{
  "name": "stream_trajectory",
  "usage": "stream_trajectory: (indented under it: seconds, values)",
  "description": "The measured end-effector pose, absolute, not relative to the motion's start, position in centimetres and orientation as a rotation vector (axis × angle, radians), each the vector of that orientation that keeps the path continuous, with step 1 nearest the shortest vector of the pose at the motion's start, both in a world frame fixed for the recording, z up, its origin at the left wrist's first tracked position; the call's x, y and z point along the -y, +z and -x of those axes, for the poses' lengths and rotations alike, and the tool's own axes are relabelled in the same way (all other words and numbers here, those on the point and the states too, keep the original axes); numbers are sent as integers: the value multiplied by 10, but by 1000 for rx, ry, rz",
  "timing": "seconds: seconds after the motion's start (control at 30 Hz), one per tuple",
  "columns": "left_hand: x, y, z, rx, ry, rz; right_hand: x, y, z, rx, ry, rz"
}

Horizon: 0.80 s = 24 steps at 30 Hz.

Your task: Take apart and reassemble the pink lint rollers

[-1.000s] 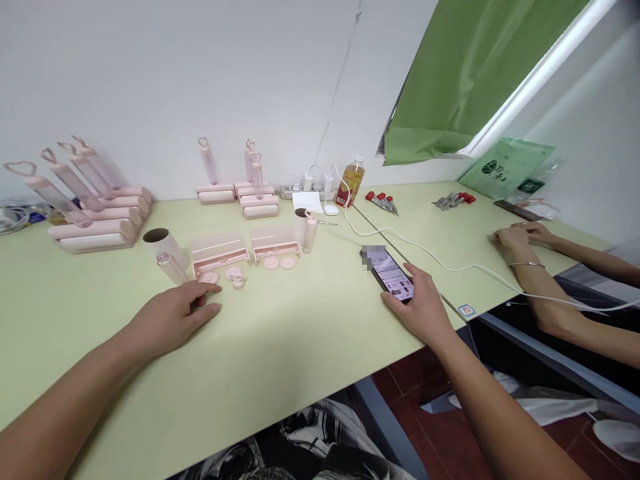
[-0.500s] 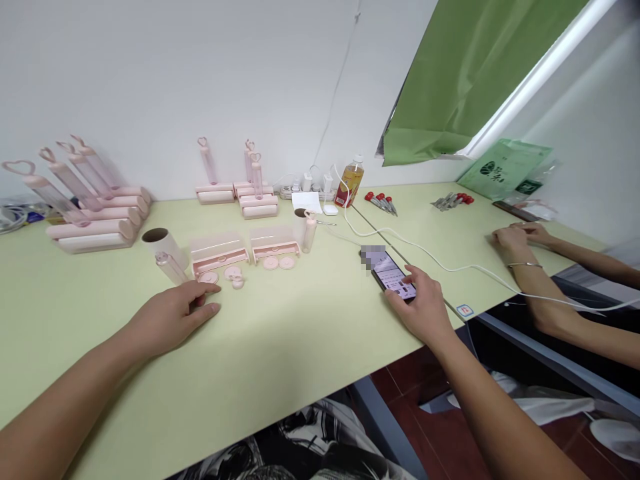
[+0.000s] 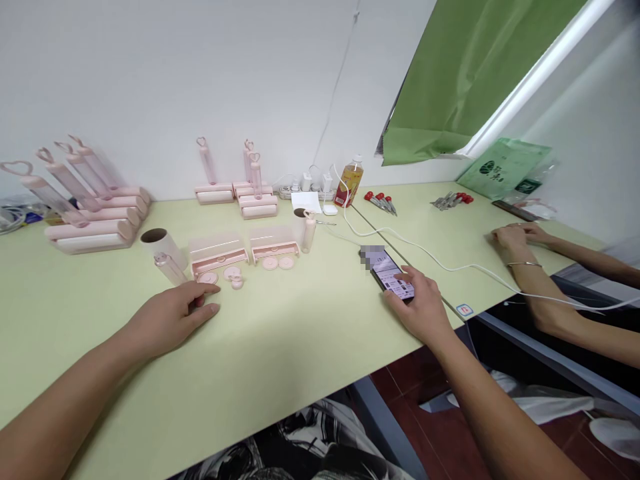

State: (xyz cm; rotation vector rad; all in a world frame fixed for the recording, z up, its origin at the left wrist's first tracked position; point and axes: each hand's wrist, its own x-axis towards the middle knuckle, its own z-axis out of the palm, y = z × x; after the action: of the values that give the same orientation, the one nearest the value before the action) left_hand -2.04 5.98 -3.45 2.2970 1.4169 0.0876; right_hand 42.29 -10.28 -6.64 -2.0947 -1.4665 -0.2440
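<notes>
My left hand (image 3: 170,319) rests on the pale green table (image 3: 280,340), fingers loosely stretched forward with nothing in them. Its fingertips lie just short of some small pink discs (image 3: 233,272) and a clear pink handle (image 3: 170,268). My right hand (image 3: 424,308) is wrapped round the near end of a lit phone (image 3: 391,272) lying on the table, thumb on the screen. A white cable (image 3: 450,269) runs past the phone.
Pink lint rollers (image 3: 95,223) are stacked at the far left, more (image 3: 253,197) by the wall. A cardboard tube (image 3: 159,243), two pink covers (image 3: 217,252), a drink bottle (image 3: 349,181), red-handled tools (image 3: 381,200) and a green bag (image 3: 503,167) are about. Another person's arms (image 3: 525,257) rest at the right.
My right thumb has shifted slightly on the phone screen. The left hand has stayed put.
</notes>
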Motion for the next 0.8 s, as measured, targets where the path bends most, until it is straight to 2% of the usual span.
stream_trajectory:
  seconds: [0.27,0.53,0.8]
  values:
    - [-60,-35,21,-1396,137,-2307,108,-65,-425,1415,-203,2019]
    - [-61,-35,21,-1413,103,-2308,114,-59,-422,1656,-144,1889]
    - [-61,-35,21,-1408,107,-2302,110,-63,-423,1645,-225,1894]
